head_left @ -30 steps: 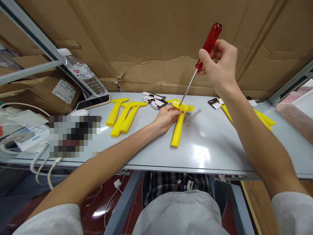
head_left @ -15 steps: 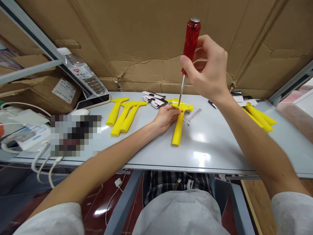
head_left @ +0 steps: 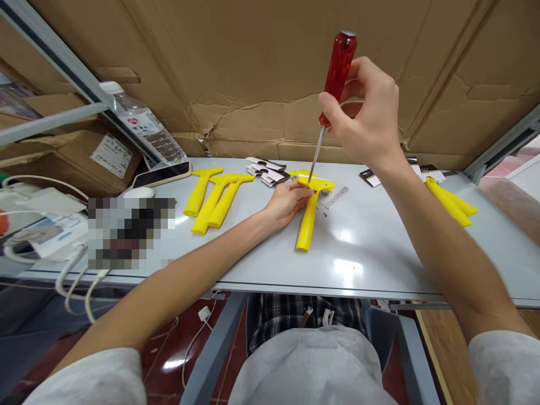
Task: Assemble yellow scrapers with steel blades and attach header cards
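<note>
My right hand [head_left: 369, 112] is closed round the lower handle of a red screwdriver [head_left: 339, 70], which leans to the right with its tip down on the head of a yellow scraper [head_left: 307, 225]. My left hand [head_left: 289, 202] grips that scraper by its head, and its handle points toward me on the table. Just right of the head lie a flat metal blade [head_left: 337, 198] and some small screws [head_left: 325, 215]. Another yellow piece [head_left: 297, 173] shows partly behind the head.
Three yellow scrapers [head_left: 218, 202] lie to the left, more yellow handles [head_left: 451, 199] to the right. Black-and-white cards [head_left: 266, 171] lie at the back. A phone [head_left: 162, 174], a bottle pack [head_left: 147, 126] and white cables [head_left: 67, 281] are on the left. Cardboard [head_left: 261, 67] stands behind the table.
My right hand and the screwdriver's handle have shifted slightly right, so the screwdriver tilts more. My left hand and the held scraper have hardly moved.
</note>
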Available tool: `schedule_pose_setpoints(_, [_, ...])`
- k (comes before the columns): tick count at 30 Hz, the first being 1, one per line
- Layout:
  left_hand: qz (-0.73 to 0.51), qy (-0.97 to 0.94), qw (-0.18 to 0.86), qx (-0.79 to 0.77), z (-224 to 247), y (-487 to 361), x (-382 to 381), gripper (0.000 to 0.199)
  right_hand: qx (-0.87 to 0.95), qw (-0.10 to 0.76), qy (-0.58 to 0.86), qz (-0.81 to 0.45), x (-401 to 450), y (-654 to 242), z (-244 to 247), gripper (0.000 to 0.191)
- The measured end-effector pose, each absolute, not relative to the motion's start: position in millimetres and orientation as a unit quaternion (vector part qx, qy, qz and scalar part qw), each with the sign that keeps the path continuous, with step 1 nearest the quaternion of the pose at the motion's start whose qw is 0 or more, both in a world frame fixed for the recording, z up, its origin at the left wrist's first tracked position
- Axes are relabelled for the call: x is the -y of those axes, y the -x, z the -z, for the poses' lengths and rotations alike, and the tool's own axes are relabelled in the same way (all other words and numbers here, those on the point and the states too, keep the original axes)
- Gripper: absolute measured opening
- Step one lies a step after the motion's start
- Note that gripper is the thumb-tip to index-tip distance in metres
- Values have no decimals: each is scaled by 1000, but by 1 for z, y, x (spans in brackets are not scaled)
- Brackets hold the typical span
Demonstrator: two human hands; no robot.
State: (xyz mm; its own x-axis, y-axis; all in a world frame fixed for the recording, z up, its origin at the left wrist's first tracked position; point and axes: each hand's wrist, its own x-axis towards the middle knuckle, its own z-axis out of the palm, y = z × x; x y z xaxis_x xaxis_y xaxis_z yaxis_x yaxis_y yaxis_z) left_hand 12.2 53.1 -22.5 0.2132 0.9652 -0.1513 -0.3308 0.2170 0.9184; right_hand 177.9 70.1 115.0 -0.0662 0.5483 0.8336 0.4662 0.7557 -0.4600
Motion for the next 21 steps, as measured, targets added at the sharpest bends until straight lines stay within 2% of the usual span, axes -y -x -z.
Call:
schedule_pose_setpoints(2, [-483,-403,671,-393,23,-12,-53,17,732,591,337,-38,-72,-184,-117,26])
schedule_pose_setpoints(5, [-480,-411,674,-382,24,-11,-53,22,755,589,285,-28,-71,-195,-120,55])
schedule_pose_setpoints(6, [-479,-412,675,-380,25,-11,-54,24,765,581,275,-24,-72,-200,-121,59])
schedule_pose_setpoints(10, [-479,-403,678,-385,25,-11,-55,19,798,548,250,-26,-77,-215,-128,57])
schedule_pose_setpoints(16, [-478,-404,676,-390,24,-11,-54,21,783,587,203,-31,-81,-223,-139,37])
schedule_pose_setpoints(21, [-471,-407,674,-398,23,-11,-53,20,770,603,203,-38,-82,-225,-139,41])
